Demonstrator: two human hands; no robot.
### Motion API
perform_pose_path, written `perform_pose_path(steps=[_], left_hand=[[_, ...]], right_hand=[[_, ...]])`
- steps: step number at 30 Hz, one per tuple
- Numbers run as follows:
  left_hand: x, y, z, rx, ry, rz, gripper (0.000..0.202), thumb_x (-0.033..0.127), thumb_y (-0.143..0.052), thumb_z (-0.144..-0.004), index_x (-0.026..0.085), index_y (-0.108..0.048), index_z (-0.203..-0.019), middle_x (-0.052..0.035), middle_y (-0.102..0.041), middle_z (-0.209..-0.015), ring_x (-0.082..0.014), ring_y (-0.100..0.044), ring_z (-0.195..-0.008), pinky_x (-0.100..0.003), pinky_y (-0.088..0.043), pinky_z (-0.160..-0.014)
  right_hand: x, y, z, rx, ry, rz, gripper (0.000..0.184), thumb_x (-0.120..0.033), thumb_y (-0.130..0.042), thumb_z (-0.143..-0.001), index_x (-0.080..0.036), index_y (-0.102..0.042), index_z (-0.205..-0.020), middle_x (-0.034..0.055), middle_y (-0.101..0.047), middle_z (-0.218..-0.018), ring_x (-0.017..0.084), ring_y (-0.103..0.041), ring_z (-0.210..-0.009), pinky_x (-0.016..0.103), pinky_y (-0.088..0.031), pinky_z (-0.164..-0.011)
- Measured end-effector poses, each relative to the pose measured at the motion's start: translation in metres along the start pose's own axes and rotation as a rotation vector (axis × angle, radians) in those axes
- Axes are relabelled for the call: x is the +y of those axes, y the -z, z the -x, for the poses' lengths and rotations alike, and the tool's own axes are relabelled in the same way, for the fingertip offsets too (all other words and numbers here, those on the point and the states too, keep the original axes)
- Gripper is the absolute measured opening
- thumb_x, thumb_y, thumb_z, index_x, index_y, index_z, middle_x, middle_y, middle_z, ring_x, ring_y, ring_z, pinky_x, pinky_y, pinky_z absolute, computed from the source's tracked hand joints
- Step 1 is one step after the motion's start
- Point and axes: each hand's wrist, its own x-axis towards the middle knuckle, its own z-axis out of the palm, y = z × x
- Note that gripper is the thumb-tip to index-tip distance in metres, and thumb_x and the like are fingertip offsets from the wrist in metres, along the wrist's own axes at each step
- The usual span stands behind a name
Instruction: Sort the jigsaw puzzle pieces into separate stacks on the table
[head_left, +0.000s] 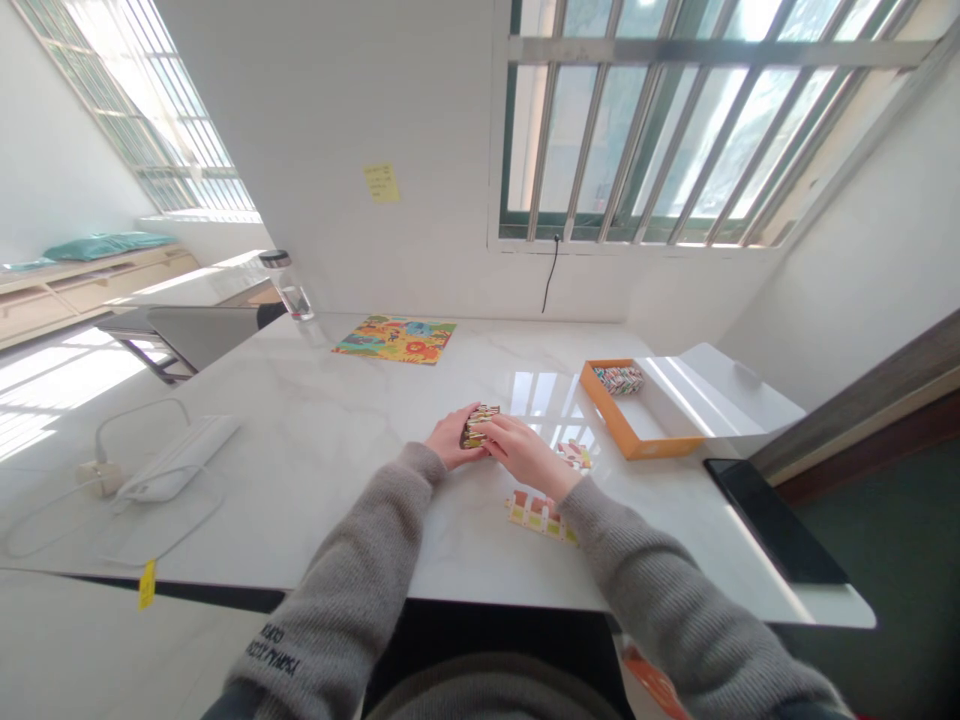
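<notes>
Both hands meet over the middle of the white table [337, 470]. My left hand [448, 440] is closed around the left side of a stack of jigsaw puzzle pieces [480, 424], whose layered edges face up. Curled over the stack from the right is my right hand [523, 455], its fingers on the pieces. Some joined puzzle pieces [536, 514] lie flat near my right wrist, partly covered by the sleeve. Just beyond that wrist is another small group of puzzle pieces [576, 455].
An open orange box [646, 447] on the right holds more pieces [619, 379] at its far end. Near it lies a black tablet or phone [776, 522]. A colourful animal picture [397, 340], a bottle [289, 287] and a corded power strip [180, 458] occupy the back and left.
</notes>
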Motion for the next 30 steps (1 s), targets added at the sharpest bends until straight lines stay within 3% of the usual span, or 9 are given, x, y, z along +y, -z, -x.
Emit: perform_pose_path(steps=[5, 8, 11, 16, 18, 21, 25, 30], left_hand=[[-0.004, -0.002, -0.001, 0.017, -0.026, 0.002, 0.086, 0.052, -0.072, -0.072, 0.019, -0.040, -0.146, -0.0144, -0.055, -0.141, -0.0338, -0.055, -0.126, -0.049, -0.040, -0.112], [-0.005, -0.002, 0.000, 0.030, -0.043, 0.021, 0.085, 0.049, -0.073, -0.072, 0.019, -0.042, -0.145, -0.0134, -0.056, -0.139, -0.0329, -0.056, -0.125, -0.048, -0.041, -0.111], [-0.004, -0.001, 0.000, 0.025, -0.037, 0.010, 0.087, 0.047, -0.075, -0.070, 0.019, -0.042, -0.145, -0.0132, -0.057, -0.138, -0.0328, -0.056, -0.124, -0.048, -0.041, -0.111], [-0.002, 0.000, 0.000, -0.001, -0.033, -0.010, 0.088, 0.051, -0.073, -0.071, 0.020, -0.040, -0.146, -0.0129, -0.056, -0.140, -0.0332, -0.054, -0.126, -0.049, -0.040, -0.111], [-0.001, 0.000, 0.000, 0.000, -0.036, -0.004, 0.087, 0.051, -0.072, -0.072, 0.019, -0.040, -0.146, -0.0133, -0.055, -0.141, -0.0333, -0.054, -0.126, -0.048, -0.040, -0.111], [-0.001, 0.001, 0.001, 0.001, -0.019, 0.003, 0.086, 0.049, -0.073, -0.072, 0.019, -0.041, -0.146, -0.0129, -0.056, -0.139, -0.0330, -0.055, -0.125, -0.048, -0.040, -0.112], [-0.002, 0.000, 0.000, 0.000, -0.018, 0.018, 0.085, 0.047, -0.075, -0.071, 0.021, -0.042, -0.145, -0.0123, -0.057, -0.139, -0.0322, -0.055, -0.125, -0.047, -0.040, -0.112], [-0.003, 0.000, 0.000, 0.012, -0.028, 0.014, 0.085, 0.047, -0.074, -0.072, 0.018, -0.043, -0.145, -0.0136, -0.057, -0.138, -0.0329, -0.056, -0.123, -0.048, -0.040, -0.111]], right_hand=[[0.015, 0.003, 0.011, 0.077, -0.181, -0.057, 0.031, -0.018, -0.059, -0.093, -0.023, -0.057, -0.124, 0.0064, -0.063, -0.104, 0.019, -0.061, -0.092, 0.031, -0.049, -0.084], [0.028, 0.007, 0.021, 0.026, -0.271, -0.001, 0.017, -0.022, -0.063, -0.091, -0.021, -0.062, -0.109, 0.0032, -0.064, -0.090, 0.017, -0.060, -0.080, 0.030, -0.048, -0.077], [0.032, 0.003, 0.024, -0.006, -0.259, 0.069, 0.006, -0.023, -0.059, -0.094, -0.021, -0.064, -0.098, 0.0032, -0.065, -0.088, 0.017, -0.060, -0.079, 0.029, -0.047, -0.077], [0.023, -0.005, 0.018, 0.002, -0.156, 0.056, 0.024, -0.020, -0.053, -0.096, -0.023, -0.060, -0.119, 0.0072, -0.067, -0.106, 0.020, -0.062, -0.097, 0.032, -0.047, -0.089], [0.022, 0.001, 0.016, 0.012, -0.189, 0.017, 0.031, -0.019, -0.052, -0.096, -0.023, -0.057, -0.126, 0.0066, -0.068, -0.103, 0.020, -0.063, -0.096, 0.033, -0.047, -0.089], [0.028, 0.022, 0.021, 0.011, -0.312, 0.004, 0.024, -0.020, -0.052, -0.095, -0.020, -0.062, -0.118, 0.0039, -0.066, -0.087, 0.018, -0.061, -0.081, 0.032, -0.048, -0.082], [0.038, 0.046, 0.042, -0.134, -0.362, 0.088, 0.016, -0.024, -0.057, -0.092, -0.020, -0.067, -0.103, 0.0042, -0.066, -0.084, 0.020, -0.060, -0.085, 0.036, -0.044, -0.086], [0.036, 0.043, 0.066, -0.268, -0.435, 0.253, 0.034, -0.039, -0.070, -0.082, -0.020, -0.067, -0.110, 0.0108, -0.065, -0.102, 0.029, -0.057, -0.101, 0.044, -0.039, -0.092]])
